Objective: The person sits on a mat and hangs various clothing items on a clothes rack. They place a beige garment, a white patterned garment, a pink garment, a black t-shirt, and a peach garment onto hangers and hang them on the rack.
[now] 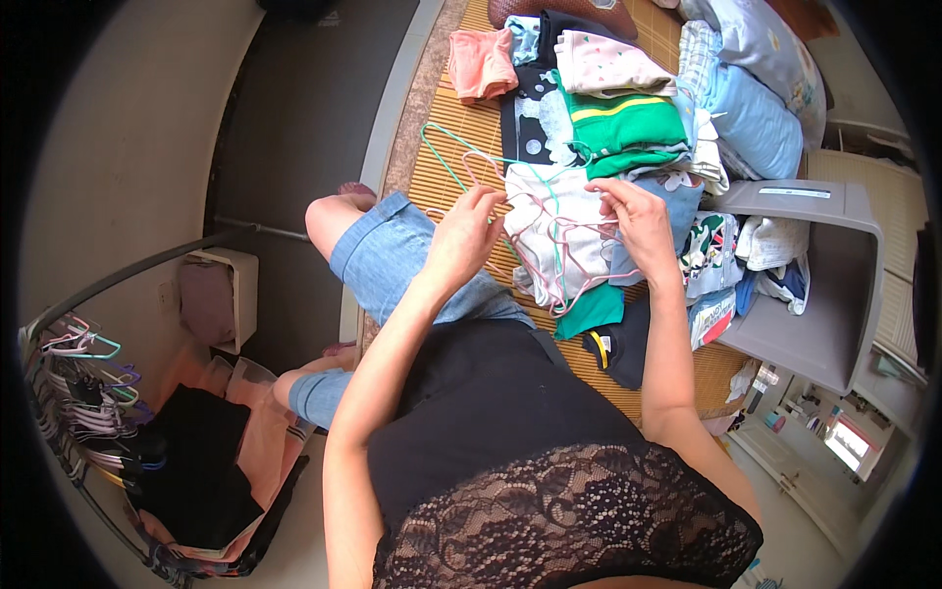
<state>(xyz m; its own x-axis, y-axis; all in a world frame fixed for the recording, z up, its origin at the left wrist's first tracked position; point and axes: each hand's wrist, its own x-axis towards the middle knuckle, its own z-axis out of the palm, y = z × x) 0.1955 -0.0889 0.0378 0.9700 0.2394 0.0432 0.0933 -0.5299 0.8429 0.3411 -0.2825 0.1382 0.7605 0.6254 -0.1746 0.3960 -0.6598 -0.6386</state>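
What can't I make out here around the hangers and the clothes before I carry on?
- Head view: how many hangers the left hand and right hand hold; the thin wires overlap.
- The right hand's grip: fingers curl over the wire.
- The white garment: bunched, kind unclear.
- Grey bin: its inside is blocked by clothes and its wall.
- Rack at the rim: bent and dim.

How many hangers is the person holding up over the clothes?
2 that I can tell: a green hanger by the left hand, and a pink hanger running between the left hand and the right hand. The wires overlap, so another may be hidden.
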